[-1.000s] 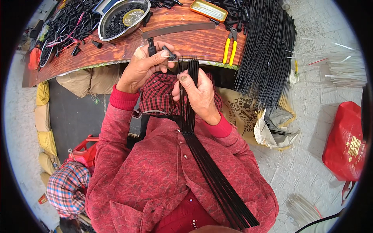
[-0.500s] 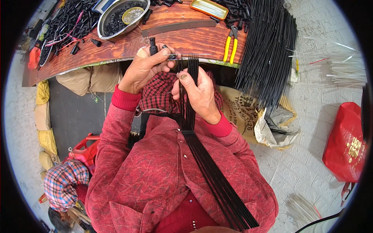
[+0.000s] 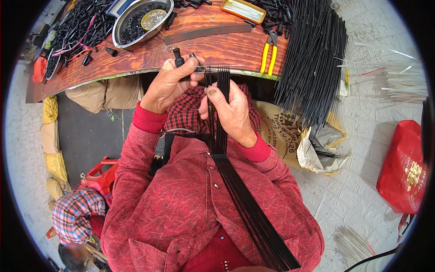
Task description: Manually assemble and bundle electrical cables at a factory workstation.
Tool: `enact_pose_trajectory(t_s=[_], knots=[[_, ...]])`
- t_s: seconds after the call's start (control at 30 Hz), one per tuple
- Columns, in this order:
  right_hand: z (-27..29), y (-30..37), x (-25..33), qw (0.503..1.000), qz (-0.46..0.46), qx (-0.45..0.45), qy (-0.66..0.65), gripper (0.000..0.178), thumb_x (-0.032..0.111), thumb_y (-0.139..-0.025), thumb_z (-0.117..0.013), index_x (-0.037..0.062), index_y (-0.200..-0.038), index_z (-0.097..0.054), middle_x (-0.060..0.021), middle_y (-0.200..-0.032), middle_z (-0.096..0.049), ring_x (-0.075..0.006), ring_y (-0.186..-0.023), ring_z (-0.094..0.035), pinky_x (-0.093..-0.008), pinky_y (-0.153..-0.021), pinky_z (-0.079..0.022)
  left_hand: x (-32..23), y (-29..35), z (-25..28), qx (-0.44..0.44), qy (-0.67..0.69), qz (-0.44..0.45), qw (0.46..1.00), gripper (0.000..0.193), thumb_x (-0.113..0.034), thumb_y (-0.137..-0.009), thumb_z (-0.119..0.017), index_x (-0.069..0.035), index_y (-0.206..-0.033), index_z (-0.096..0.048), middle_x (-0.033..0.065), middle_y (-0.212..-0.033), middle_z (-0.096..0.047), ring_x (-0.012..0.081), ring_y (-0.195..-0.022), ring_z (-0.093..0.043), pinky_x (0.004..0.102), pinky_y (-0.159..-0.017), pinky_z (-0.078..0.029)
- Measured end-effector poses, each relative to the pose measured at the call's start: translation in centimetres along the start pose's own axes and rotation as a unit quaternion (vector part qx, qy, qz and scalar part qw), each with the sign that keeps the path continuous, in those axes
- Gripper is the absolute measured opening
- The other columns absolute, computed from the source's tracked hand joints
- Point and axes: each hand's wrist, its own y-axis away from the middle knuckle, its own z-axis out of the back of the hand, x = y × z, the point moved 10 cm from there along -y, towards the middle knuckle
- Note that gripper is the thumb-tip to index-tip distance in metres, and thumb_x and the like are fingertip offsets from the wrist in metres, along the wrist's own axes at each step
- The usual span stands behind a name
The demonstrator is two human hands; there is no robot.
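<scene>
My left hand is closed, its thumb and fingers pinching a thin metal wire. Two black plastic fittings are also held there: one flared, the other a short tube. The wire runs rightward across the upper tips of a set of slim black rods. My right hand grips these rods below their tips, thumb on top. One or two rods stand a little apart on the left. A crosswise binding joins the set at my waist, and its lower part slants across my jacket.
Yellow-handled pliers, a dark curved strip and a metal bowl of small black parts lie on the wooden table. Long black rods hang over its right edge. A person is at lower left; a red bag stands right.
Both hands have shifted very slightly. The flared fitting in my left hand sits a little lower, and the wire lies flatter across the rods, whose tips are slightly lower.
</scene>
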Motion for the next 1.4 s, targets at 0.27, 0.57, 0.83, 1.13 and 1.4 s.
enact_pose_trajectory(t_s=[0.27, 0.57, 0.83, 1.13, 1.4], knots=[[-0.1, 0.0, -0.2, 1.000, 0.000, 0.006, -0.001, 0.026, 0.026, -0.104, -0.056, 0.0003, -0.105, -0.052, -0.0094, -0.075, -0.064, -0.0149, -0.062, -0.062, -0.0270, -0.059, -0.053, 0.2, -0.1, 0.1, 0.008, 0.010, -0.003, 1.000, 0.028, -0.026, -0.099, -0.066, 0.001, -0.107, -0.063, 0.0010, -0.089, -0.059, 0.0072, -0.074, -0.055, 0.0193, -0.062, -0.051], [-0.1, -0.2, -0.3, 1.000, 0.006, 0.010, -0.006, 0.026, 0.026, -0.104, -0.055, 0.0002, -0.106, -0.052, -0.0093, -0.074, -0.064, -0.0148, -0.061, -0.062, -0.0264, -0.057, -0.051, 0.4, -0.2, -0.1, -0.012, -0.029, 0.007, 0.999, 0.032, -0.028, -0.099, -0.065, 0.002, -0.111, -0.063, 0.0009, -0.085, -0.061, 0.0067, -0.071, -0.059, 0.0198, -0.062, -0.053], [-0.2, -0.3, -0.3, 1.000, 0.012, 0.016, -0.007, 0.027, 0.026, -0.105, -0.055, -0.0006, -0.106, -0.053, -0.0090, -0.073, -0.064, -0.0145, -0.060, -0.061, -0.0261, -0.056, -0.051, 0.2, 0.1, -0.6, -0.013, -0.048, 0.009, 0.999, 0.035, -0.029, -0.099, -0.065, 0.003, -0.113, -0.064, 0.0018, -0.082, -0.062, 0.0069, -0.069, -0.059, 0.0206, -0.061, -0.053], [-0.5, -0.7, -0.5, 1.000, -0.003, 0.026, -0.013, 0.024, 0.024, -0.105, -0.055, 0.0001, -0.105, -0.053, -0.0080, -0.072, -0.063, -0.0131, -0.058, -0.060, -0.0253, -0.055, -0.050, -0.2, 0.9, -0.7, -0.014, -0.040, -0.020, 0.999, 0.037, -0.028, -0.098, -0.067, 0.005, -0.115, -0.064, 0.0013, -0.077, -0.060, 0.0085, -0.066, -0.056, 0.0211, -0.062, -0.050], [0.2, -0.7, -0.4, 1.000, -0.003, -0.009, 0.013, 0.023, 0.023, -0.104, -0.055, 0.0004, -0.105, -0.054, -0.0075, -0.072, -0.064, -0.0125, -0.058, -0.061, -0.0250, -0.055, -0.050, -0.6, 2.2, 0.1, -0.041, -0.085, -0.034, 0.995, 0.042, -0.012, -0.096, -0.065, 0.007, -0.132, -0.058, 0.0013, -0.087, -0.060, 0.0086, -0.076, -0.053, 0.0204, -0.066, -0.046]])
